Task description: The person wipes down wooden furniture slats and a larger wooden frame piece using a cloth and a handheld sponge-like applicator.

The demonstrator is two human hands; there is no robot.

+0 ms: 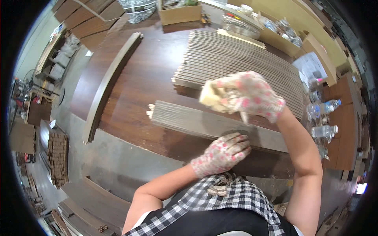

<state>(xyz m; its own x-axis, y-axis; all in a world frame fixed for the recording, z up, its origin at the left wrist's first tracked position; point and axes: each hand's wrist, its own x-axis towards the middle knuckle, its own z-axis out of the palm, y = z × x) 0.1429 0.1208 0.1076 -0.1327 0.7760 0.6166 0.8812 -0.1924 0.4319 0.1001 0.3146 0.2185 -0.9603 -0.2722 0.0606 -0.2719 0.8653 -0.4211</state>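
My right hand [252,94], in a white glove with pink dots, is closed on a pale yellow sponge [210,97]. It is raised over the boards, slightly blurred, and a thin pale piece points down below it. Under it lies a short stack of grey-brown grooved boards [181,118], with small pale bits at its left end. My left hand [224,153], gloved alike, rests at the near edge of that stack. Its fingers lie outstretched to the right, fingertips darkened, with nothing visible gripped. Beyond is a wide row of grooved strips [224,55].
The dark brown tabletop [153,70] carries a long board [112,86] at the left. Cardboard boxes [179,15] and bagged parts [240,25] line the back. Plastic bottles [325,131] and paper [309,67] are on the right. Stacked boards [58,157] stand beyond, left.
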